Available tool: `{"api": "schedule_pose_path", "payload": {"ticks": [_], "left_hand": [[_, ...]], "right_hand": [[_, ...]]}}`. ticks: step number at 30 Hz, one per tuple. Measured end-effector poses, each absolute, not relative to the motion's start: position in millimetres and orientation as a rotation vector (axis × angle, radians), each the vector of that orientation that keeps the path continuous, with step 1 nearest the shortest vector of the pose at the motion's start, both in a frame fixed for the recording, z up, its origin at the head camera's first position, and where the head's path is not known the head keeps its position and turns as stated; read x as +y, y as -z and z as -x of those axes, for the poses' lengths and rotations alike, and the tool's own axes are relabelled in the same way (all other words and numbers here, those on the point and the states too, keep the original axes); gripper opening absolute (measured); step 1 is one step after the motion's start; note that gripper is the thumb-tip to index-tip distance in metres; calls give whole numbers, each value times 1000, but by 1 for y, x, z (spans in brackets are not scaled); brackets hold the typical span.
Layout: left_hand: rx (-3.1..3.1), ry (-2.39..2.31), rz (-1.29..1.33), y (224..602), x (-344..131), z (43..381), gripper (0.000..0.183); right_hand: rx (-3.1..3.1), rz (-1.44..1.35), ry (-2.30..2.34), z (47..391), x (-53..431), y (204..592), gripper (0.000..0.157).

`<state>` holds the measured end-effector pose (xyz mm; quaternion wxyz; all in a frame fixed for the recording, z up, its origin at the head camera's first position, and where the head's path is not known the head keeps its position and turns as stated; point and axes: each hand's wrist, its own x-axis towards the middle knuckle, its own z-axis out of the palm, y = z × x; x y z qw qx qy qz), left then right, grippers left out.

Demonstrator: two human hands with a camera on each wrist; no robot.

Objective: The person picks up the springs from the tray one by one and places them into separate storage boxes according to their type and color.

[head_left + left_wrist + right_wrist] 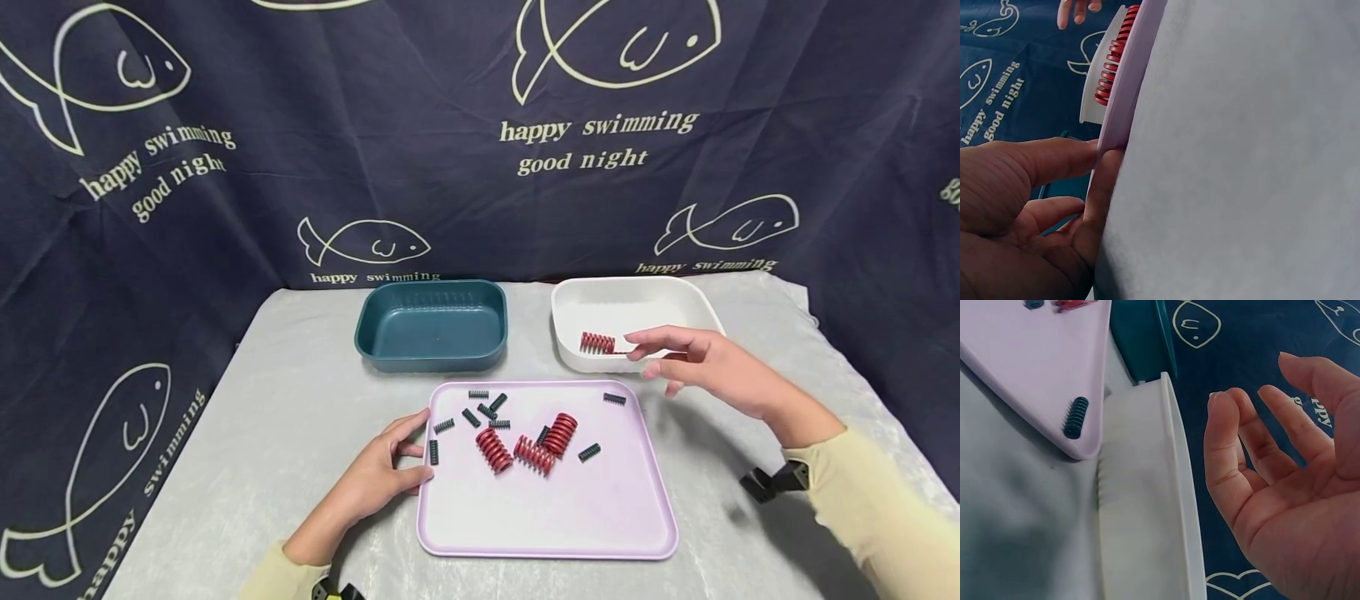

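Note:
My left hand (378,471) pinches the left rim of a lilac tray (547,529), thumb on one side and fingers on the other in the left wrist view. On the tray lie red coil springs: one on the left (494,451), one in the middle (534,456) and one on the right (559,435). Several small dark green springs (590,452) are scattered around them. My right hand (701,362) hovers at the front rim of a white bin (637,292), fingers loosely bent and holding nothing. A red spring (597,342) lies inside that bin; more red shows beside my fingertips.
A teal bin (431,364) stands behind the tray, left of the white one. The table (225,467) has a grey-white cover. Dark blue fabric (450,167) with fish drawings hangs behind and at both sides.

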<state>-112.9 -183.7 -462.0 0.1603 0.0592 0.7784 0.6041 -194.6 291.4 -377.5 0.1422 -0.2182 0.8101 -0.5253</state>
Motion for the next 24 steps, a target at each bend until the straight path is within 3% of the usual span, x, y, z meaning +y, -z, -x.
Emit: {"api": "schedule_pose_path", "payload": {"ticks": [14, 24], "left_hand": [[2216, -1729, -173, 461, -183, 114, 79], [2231, -1720, -156, 462, -184, 113, 79]], "right_hand": [[2213, 647, 1585, 171, 308, 398, 47], [2148, 453, 1609, 151, 305, 422, 52]]}}
